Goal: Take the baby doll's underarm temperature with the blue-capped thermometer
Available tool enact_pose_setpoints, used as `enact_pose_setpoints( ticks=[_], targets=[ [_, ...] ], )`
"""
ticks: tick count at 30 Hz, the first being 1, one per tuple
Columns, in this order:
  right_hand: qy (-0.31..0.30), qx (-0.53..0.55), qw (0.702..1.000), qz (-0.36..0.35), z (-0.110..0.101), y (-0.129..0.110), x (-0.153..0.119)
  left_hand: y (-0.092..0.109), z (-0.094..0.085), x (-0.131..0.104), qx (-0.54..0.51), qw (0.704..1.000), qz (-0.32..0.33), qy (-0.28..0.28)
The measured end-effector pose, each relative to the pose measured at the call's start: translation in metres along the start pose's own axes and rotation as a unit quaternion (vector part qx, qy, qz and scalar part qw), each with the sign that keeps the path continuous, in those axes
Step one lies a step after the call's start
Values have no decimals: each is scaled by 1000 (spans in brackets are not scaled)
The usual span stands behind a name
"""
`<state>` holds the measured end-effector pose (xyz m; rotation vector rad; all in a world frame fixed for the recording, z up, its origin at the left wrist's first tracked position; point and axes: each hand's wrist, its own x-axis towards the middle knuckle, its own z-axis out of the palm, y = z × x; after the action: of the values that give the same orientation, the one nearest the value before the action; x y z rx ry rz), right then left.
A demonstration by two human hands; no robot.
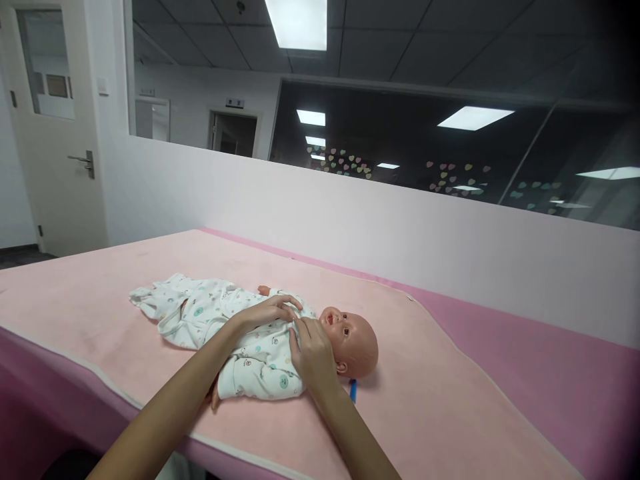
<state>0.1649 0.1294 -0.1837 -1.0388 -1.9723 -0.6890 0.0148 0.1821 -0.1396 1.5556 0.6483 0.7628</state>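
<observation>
The right hand (313,353) pinches the collar of the doll's patterned romper (250,347) between thumb and fingers, its grip closed on the cloth just below the chin. The left hand (267,312) lies flat on the chest, fingers loosely spread and touching the fabric. Under both hands the baby doll (350,340) lies on its back, head toward the right, on a pink pad (425,400) covering the bench. A small blue object (353,390) pokes out beside the doll's head.

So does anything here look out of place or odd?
Only small things: a blue object pokes out from under the baby doll's head, and the romper legs lie flat and crumpled. Both hands rest on its chest.
</observation>
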Motion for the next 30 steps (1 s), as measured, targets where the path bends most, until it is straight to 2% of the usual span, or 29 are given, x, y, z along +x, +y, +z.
enact_pose_setpoints(
  ticks=[7,12,16,22,30],
  targets=[
    [-4,-38,999,-31,6,6,-3,-4,-4,3,24,999,22,-2],
    [-23,-20,999,-25,2,5,-3,-5,-30,-9,9,999,-19,-38],
    [-27,6,1000,-1,-3,2,-2,-8,-45,-18,16,997,-14,-71],
    [-24,-16,999,33,-4,-3,0,-8,-42,-22,52,994,1,-98],
    [-4,-24,998,56,3,-4,-1,-5,-35,-26,72,996,5,-54]
  ],
)
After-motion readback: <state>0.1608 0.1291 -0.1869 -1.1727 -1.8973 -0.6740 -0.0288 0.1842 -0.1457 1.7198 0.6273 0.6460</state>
